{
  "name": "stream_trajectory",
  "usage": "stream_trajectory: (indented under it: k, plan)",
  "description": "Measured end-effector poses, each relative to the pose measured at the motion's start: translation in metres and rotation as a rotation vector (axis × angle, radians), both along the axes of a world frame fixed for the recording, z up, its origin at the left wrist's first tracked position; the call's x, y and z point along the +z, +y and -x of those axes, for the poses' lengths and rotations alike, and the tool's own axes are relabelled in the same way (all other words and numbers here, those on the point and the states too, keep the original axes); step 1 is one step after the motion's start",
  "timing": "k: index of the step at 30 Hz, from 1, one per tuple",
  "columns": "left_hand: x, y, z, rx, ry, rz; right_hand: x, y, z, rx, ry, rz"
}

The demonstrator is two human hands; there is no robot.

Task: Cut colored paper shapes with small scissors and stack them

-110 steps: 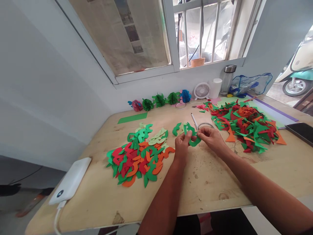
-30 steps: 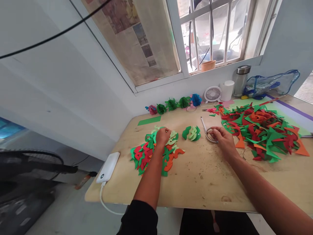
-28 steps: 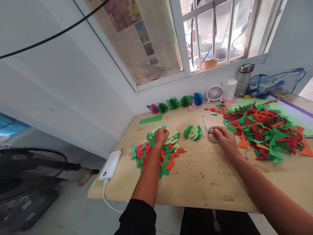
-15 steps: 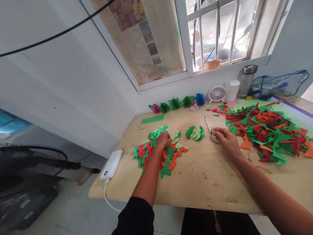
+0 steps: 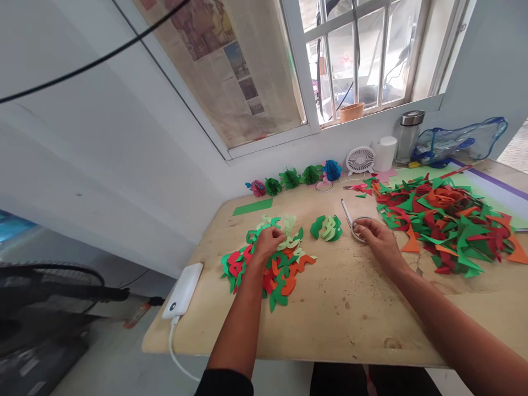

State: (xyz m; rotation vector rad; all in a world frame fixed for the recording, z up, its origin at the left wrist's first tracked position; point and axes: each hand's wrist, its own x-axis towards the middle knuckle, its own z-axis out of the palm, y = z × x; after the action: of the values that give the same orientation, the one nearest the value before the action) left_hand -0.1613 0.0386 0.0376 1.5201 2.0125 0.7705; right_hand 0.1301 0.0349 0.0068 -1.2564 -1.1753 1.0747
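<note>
My left hand (image 5: 270, 242) is closed in a pinch above a heap of paper cutouts (image 5: 280, 269) in green, red, orange and light green. A blurred light green paper cutout (image 5: 290, 222) shows at its fingertips. My right hand (image 5: 377, 237) has its fingers closed on the near rim of a roll of tape (image 5: 358, 234), which rests on the table. A white pen (image 5: 346, 212) lies against the roll's far side. Between my hands sits a small group of green and light green cutouts (image 5: 327, 227).
A large pile of paper scraps (image 5: 445, 220) covers the right side. Behind stand finished paper figures (image 5: 290, 177), a small fan (image 5: 360, 159), a white cylinder (image 5: 385, 154) and a glass bottle (image 5: 408, 137). A power bank (image 5: 182, 290) with a cable lies at the left edge; a green strip (image 5: 252, 207) lies behind.
My left hand has drawn slightly back towards me, and a light green cutout now shows at its fingertips. My right hand stays at the tape roll. The whole view has shifted a little.
</note>
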Motion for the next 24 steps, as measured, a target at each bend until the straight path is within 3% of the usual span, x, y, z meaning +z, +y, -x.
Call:
stream_trajectory:
  k: [2,5,9,12,17,24]
  plan:
    - [0.005,-0.008,-0.013,-0.019,-0.067,-0.014,0.003,-0.003,0.003,0.028,-0.027,-0.039]
    - [0.005,-0.020,-0.044,-0.116,-0.361,-0.038,0.006,-0.007,0.009,0.148,-0.077,-0.067]
    - [-0.007,-0.029,-0.090,-0.247,-0.556,0.038,0.004,-0.009,0.015,0.296,-0.072,-0.062]
    - [-0.016,-0.032,-0.112,-0.287,-0.658,0.052,0.002,-0.009,0.016,0.312,-0.096,-0.012]
    - [-0.024,-0.032,-0.125,-0.161,-0.823,0.086,0.001,-0.008,0.015,0.280,-0.050,0.003]
    - [-0.021,-0.032,-0.123,-0.089,-0.836,0.024,0.003,-0.006,0.011,0.308,-0.042,0.033]
